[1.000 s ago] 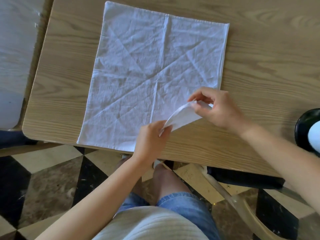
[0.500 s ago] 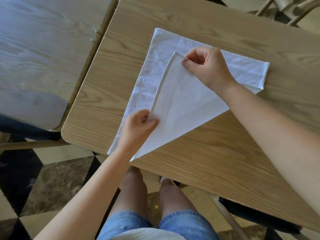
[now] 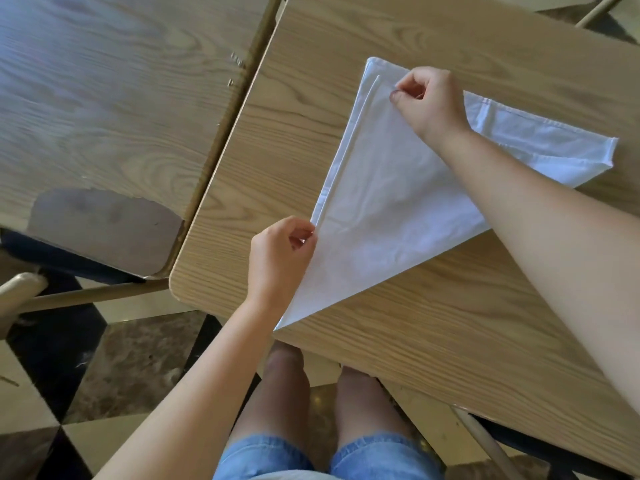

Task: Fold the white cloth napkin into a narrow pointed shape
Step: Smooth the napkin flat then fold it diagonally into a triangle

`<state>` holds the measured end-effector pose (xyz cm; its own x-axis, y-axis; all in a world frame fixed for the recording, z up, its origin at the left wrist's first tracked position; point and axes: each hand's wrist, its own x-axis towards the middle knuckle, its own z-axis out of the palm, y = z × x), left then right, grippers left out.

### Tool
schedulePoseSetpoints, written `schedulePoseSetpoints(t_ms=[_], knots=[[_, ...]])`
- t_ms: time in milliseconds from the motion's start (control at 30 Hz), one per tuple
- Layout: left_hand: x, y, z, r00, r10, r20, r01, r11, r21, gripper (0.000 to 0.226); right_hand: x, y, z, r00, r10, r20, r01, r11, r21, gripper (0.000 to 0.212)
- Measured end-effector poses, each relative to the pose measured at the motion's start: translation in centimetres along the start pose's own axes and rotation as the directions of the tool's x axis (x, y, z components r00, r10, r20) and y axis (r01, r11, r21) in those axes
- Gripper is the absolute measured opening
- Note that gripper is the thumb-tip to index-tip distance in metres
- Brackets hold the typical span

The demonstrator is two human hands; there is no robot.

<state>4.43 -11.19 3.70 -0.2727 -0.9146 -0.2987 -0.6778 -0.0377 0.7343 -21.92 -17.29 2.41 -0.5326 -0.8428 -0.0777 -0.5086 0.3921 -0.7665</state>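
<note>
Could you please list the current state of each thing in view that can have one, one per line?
white cloth napkin: folded into a triangle, flat on the table, upper layer just short of the lower edge.
left hand: pinching the napkin's left edge.
right hand: pinching the folded-over corner near the top.
table: bearing the napkin, butted against a second table.

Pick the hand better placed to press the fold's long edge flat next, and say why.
Left, probably. The left hand sits at the near end of the napkin edge and could slide along it. The right hand pinches the flap's far corner, keeping it aligned, so it seems best kept there.
</note>
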Motion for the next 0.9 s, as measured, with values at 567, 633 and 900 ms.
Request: schedulePoseSetpoints(t_ms=[567, 633, 900], knots=[[1.4, -1.5, 1.1, 0.982, 0.159, -0.098, -0.121, 0.943, 0.309, 0.011, 1.5, 0.6, 2.8, 0.996, 0.042, -0.076, -0.062, 0.954, -0.292, 0.020], [1.1, -2.3, 1.4, 0.931, 0.349, -0.105, -0.279, 0.869, 0.409, 0.031, 0.5, 0.4, 2.7, 0.991, -0.036, -0.129, -0.024, 0.902, -0.431, 0.036], [-2.0, -5.1, 4.4, 0.806, 0.506, 0.305, -0.579, 0.573, 0.580, 0.057, -16.9, 1.4, 4.6, 0.950, -0.269, 0.161, 0.313, 0.779, -0.544, 0.055]])
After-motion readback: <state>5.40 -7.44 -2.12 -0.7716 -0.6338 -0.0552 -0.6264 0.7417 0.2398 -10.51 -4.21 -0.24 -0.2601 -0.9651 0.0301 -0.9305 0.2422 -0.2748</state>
